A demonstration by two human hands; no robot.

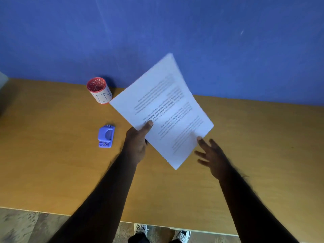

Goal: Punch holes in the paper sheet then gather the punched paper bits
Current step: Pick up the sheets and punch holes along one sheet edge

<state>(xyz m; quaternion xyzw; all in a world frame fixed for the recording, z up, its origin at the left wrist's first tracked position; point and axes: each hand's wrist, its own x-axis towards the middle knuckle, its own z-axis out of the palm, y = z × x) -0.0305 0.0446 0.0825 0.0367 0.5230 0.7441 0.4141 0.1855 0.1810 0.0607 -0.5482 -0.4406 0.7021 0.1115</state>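
The hole punch (105, 136) and cup (100, 90) are occupying the left surface (263, 155), leaving the right side lying open.

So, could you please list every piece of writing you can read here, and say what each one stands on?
"LN": blue handwritten letters on the white band of the red-rimmed round cup.
White printed paper sheet: several paragraphs, blurred and upside down, unreadable.
Blue plastic hole punch: no text visible.

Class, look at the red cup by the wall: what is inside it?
The red cup shows small white flecks inside, possibly paper bits or a printed pattern. Its bottom cannot be made out.
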